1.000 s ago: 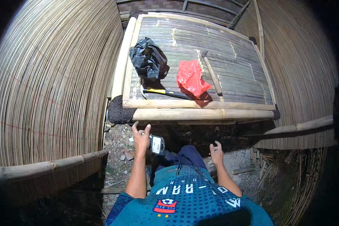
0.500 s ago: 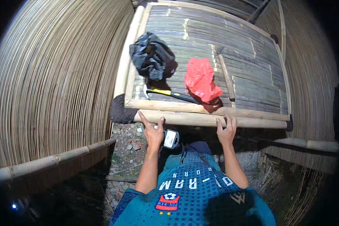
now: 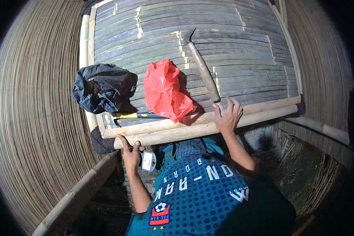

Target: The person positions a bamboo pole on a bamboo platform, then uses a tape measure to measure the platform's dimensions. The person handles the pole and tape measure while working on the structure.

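Observation:
My left hand [image 3: 130, 152], with a watch on the wrist, reaches up to the front bamboo pole [image 3: 177, 134] of a slatted bamboo platform [image 3: 232, 43] and hooks its fingers on the pole's underside near the left end. My right hand [image 3: 228, 116] lies palm down on the same pole further right, fingers spread over the edge rail. A red plastic bag [image 3: 165, 90] lies on the slats between the hands, a little beyond them. A wooden-handled hammer [image 3: 202, 67] lies just beyond my right hand.
A crumpled black plastic bag [image 3: 102, 88] sits at the platform's left edge. A tool with a yellow and black handle [image 3: 134, 115] lies along the front rail. Curved woven bamboo walls [image 3: 31, 118] close in on both sides, with dark rubble ground below.
The view has moved closer to the platform. Both hands rose from below it; the left now touches the front pole and the right rests on top of it.

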A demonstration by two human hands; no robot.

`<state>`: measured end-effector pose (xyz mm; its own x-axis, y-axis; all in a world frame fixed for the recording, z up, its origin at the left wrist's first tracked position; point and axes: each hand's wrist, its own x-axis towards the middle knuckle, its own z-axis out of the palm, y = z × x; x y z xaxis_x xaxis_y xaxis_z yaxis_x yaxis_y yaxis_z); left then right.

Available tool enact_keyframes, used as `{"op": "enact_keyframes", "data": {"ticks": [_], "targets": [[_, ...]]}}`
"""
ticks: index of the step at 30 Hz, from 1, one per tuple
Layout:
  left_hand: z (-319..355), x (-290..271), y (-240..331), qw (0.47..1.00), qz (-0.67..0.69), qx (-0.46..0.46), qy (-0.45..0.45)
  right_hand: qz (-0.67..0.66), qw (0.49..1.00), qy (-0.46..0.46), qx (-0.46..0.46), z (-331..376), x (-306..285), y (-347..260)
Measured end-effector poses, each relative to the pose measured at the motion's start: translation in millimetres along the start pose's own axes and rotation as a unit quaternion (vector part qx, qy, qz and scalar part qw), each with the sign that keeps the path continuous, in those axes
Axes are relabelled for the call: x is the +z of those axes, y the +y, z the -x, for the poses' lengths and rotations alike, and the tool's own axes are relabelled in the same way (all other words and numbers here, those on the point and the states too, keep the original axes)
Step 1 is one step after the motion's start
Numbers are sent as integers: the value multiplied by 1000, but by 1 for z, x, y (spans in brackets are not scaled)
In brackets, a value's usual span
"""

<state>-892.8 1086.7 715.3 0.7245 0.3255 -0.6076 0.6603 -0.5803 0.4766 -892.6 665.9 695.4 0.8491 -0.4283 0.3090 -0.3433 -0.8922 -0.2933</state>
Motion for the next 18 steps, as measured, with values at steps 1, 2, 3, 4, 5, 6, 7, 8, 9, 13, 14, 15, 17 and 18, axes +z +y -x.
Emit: {"op": "enact_keyframes", "data": {"ticks": [1, 2, 3, 4, 5, 6, 7, 8, 9, 13, 14, 15, 17, 18], "targets": [[5, -6, 6, 1000, 7, -19, -8, -9, 1000, 1, 3, 0, -3, 0], [9, -9, 12, 999, 18, -35, -19, -3, 1000, -4, 12, -1, -6, -3], [10, -10, 30, 998, 31, -45, -32, -6, 1000, -1, 8, -3, -6, -2], [18, -14, 45, 998, 20, -51, -30, -9, 1000, 3, 6, -1, -5, 0], [6, -6, 1, 999, 34, 26, 15, -16, 1000, 9, -6, -5, -3, -2], [-6, -4, -13, 999, -2, 28, 16, -40, 999, 23, 0, -4, 0, 2], [-12, 1, -20, 999, -39, 31, 14, -48, 998, 34, 1, -4, 2, 8], [-11, 1, -15, 1000, 5, 12, -22, -49, 998, 40, 21, -1, 4, 10], [-7, -2, -2, 997, 50, -8, -59, -50, 997, 49, 37, -3, 4, 12], [-5, 8, -8, 996, -3, 91, -6, 3, 994, 71, 86, -9, -3, 11], [1, 8, 5, 998, -25, 63, -5, 12, 992, 75, 97, -8, -3, 12], [-4, 9, -3, 994, -3, 106, -1, 15, 991, 79, 109, -8, -1, 11], [-5, 15, -11, 990, 35, 133, 8, 14, 990, 67, 119, -9, -3, 12], [1, 10, 2, 996, -13, 89, 5, 11, 990, 61, 125, -9, -3, 12]]}}
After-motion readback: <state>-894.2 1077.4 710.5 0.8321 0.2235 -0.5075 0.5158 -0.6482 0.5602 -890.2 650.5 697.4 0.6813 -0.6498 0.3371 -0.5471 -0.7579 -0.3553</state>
